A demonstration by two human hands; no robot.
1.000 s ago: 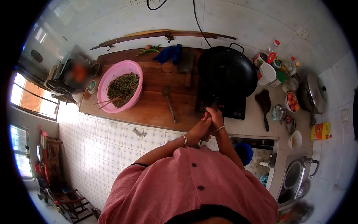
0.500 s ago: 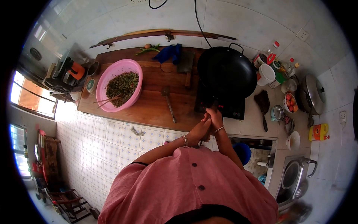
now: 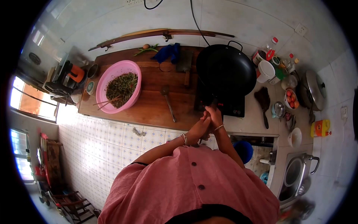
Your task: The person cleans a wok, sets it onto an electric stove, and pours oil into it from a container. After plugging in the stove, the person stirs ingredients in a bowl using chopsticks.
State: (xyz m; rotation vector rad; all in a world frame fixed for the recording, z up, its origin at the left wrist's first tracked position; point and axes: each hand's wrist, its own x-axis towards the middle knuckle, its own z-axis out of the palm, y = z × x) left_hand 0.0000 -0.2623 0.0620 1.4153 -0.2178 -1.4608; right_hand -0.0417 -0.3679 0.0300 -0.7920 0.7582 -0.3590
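Holding point: left hand (image 3: 199, 132) and right hand (image 3: 214, 117) pressed together near the body, right one the farther, at the near end of the wok handle (image 3: 214, 100).
Grip: fingers curled narrow, hands overlapping; cannot tell if either is closed on the handle or only resting against it.
Wok (image 3: 225, 71): far side of the hands, on the black cooktop (image 3: 235, 108), right of the wooden worktop (image 3: 153, 112); handle points near, toward the person.
Cooktop risk: red display lit, so power looks to be on; a wok left heating could scorch, and a bare wrist dropping onto hot metal could burn.
Handle risk: a sideways shove or downward lean could slide or tip the wok, broad as it is over the cooktop.
Ladle (image 3: 170, 105): left of the hands, handle end close to the near edge; a passing forearm could knock it floorward.
Chopsticks (image 3: 109, 101): leaning across the near-left rim of the pink basin (image 3: 138, 87); a snagged sleeve could flip them and scatter the green mix (image 3: 121, 89).
Hidden: both palms, most finger contact, the wok's underside.
Hard to make out: small tip poking out below the hands, its owner unclear; the wok's dark inside; blurred objects at lower right.
Cut off: room edges, lost in the black lens rim.
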